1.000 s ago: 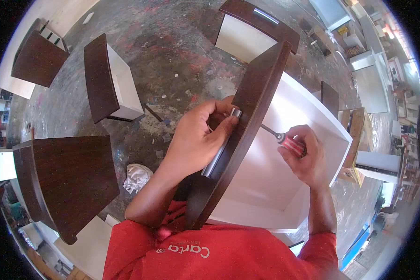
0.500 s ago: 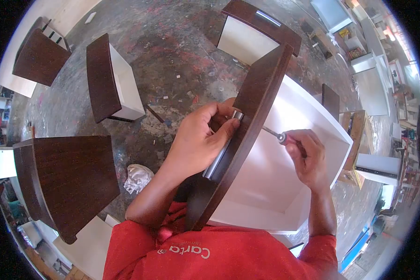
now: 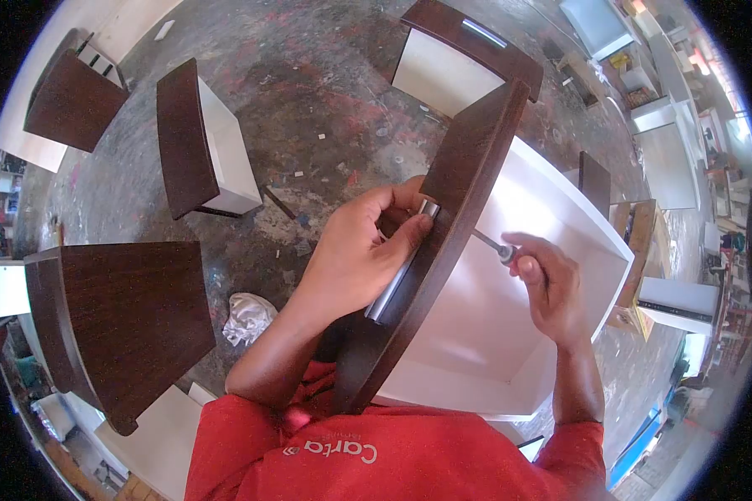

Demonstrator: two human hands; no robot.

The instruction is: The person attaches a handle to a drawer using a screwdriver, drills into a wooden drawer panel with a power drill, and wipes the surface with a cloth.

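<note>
One word I can read: "Carta", bottom-centre shirt; left hand pinching handle, right hand curled round screwdriver.

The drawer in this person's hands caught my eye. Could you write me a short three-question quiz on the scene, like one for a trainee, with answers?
1. Which hand holds the screwdriver?
2. True or false: the silver handle is held against the white inside of the drawer.
3. What colour is the person's shirt? A: blue. B: red. C: green.

Key:
1. The right hand.
2. False; the left hand holds it at the outer face of the dark front.
3. B.
</note>
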